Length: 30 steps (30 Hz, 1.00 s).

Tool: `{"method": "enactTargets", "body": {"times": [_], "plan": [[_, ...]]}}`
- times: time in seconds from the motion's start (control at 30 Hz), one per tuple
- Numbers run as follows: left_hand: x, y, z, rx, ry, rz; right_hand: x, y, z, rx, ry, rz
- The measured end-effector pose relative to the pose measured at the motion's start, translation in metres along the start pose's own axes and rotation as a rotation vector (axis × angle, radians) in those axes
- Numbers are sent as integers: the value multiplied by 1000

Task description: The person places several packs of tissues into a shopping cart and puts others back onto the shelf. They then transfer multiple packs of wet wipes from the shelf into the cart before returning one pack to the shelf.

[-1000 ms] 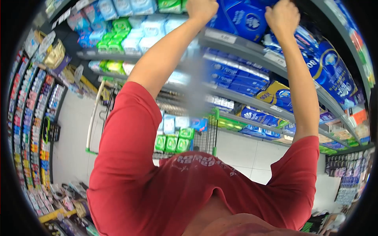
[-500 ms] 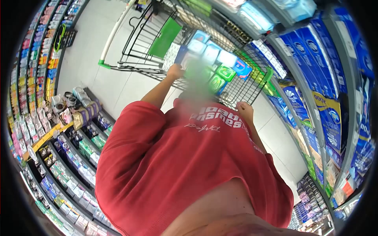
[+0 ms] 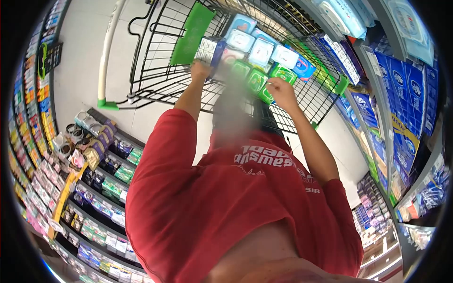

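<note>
My left hand (image 3: 201, 70) is closed at the near side of the shopping cart (image 3: 155, 87), right against a white and dark blue box (image 3: 207, 49). Whether its fingers grip the box or the cart's wire is not clear. My right hand (image 3: 282, 94) hangs over the cart's near edge with bent fingers drawn together, beside a green wipes pack (image 3: 258, 81). Anything between those fingertips is too small to name. Pale blue and white wipes packs (image 3: 261, 52) and a blue pack (image 3: 304, 68) lie in the cart. A grey-green blur hides part of the middle.
Shelves of blue tissue packs (image 3: 401, 89) rise close on the right. A low display rack (image 3: 106, 188) with many small packets stands at the left, with more stocked shelves (image 3: 28, 104) beyond. The cart's white handle (image 3: 111, 52) points left over the tiled floor (image 3: 85, 56).
My right hand has risen from beside the cart's near corner to over the green packs. My left hand stays by the box. The view has shifted, and the cart appears larger.
</note>
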State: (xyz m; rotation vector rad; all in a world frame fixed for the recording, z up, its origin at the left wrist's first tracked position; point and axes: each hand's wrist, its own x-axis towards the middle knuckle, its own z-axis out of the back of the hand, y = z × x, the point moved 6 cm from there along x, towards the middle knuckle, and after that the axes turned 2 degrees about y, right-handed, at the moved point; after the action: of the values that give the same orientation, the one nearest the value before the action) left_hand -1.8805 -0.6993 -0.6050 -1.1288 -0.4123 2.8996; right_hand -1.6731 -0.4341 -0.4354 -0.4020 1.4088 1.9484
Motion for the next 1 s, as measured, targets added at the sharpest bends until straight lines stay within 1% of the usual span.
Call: {"method": "enactTargets", "body": {"times": [0.07, 0.1, 0.13, 0.17, 0.2, 0.23, 0.27, 0.33, 0.37, 0.4, 0.47, 0.53, 0.6, 0.63, 0.67, 0.73, 0.77, 0.8, 0.87, 0.9, 0.93, 0.97, 1.0], "plan": [[2, -8, -1, 35, 9, 54, 1, 6, -20, -43, 70, 17], [1, -11, -1, 62, 7, 109, -3, 4, -24, -39, 65, 5], [2, -17, -1, 67, 13, 105, -8, 0, -30, -90, 105, -14], [1, -24, 1, 177, 5, 109, -12, -3, -36, -140, 146, -30], [0, -28, 5, 287, -4, 113, -16, -5, -36, -137, 145, -34], [2, -26, 5, 293, -49, 127, -20, -12, -35, -153, 177, -83], [2, -24, 2, 297, -50, 130, -24, -19, -32, -168, 214, -132], [-8, -28, 7, 250, -112, 117, -26, -29, -24, -197, 214, -124], [-11, -28, 10, 132, -184, 103, -26, -36, -20, -205, 203, -120], [-12, -27, 13, 136, -196, 105, -25, -42, -16, -210, 190, -112], [-25, -41, 35, 32, -236, 6, -20, -45, -9, -246, 186, -129], [-41, -49, 69, 47, -269, -14, -13, -40, -5, -239, 184, -75], [-54, -56, 100, -126, -109, -105, -9, -19, 0, -214, 181, -42], [-64, -60, 117, -153, -150, -156, -8, -10, 1, -194, 179, -31], [-63, -54, 126, -151, -163, -163, -8, -6, 1, -191, 174, -18], [-58, -54, 127, -589, 69, -274, -6, 9, 5, -100, 138, 107], [-93, -80, 149, -757, 177, -249, -9, 18, 10, -56, 163, 88], [-107, -90, 157, -849, 239, -203, -9, 24, 17, -56, 162, 101], [-135, -116, 174, -919, 351, -258, -16, 31, 29, 267, 177, 39], [-136, -123, 175, -918, 338, -274, -22, 35, 38, 353, 163, -25], [-136, -133, 171, -990, 414, -324, -29, 44, 48, 351, 158, -9], [-139, -144, 167, -1059, 494, -375, -36, 49, 58, 434, 143, -40], [-140, -155, 161, -1106, 546, -377, -40, 52, 68, 517, 125, -68]]}}
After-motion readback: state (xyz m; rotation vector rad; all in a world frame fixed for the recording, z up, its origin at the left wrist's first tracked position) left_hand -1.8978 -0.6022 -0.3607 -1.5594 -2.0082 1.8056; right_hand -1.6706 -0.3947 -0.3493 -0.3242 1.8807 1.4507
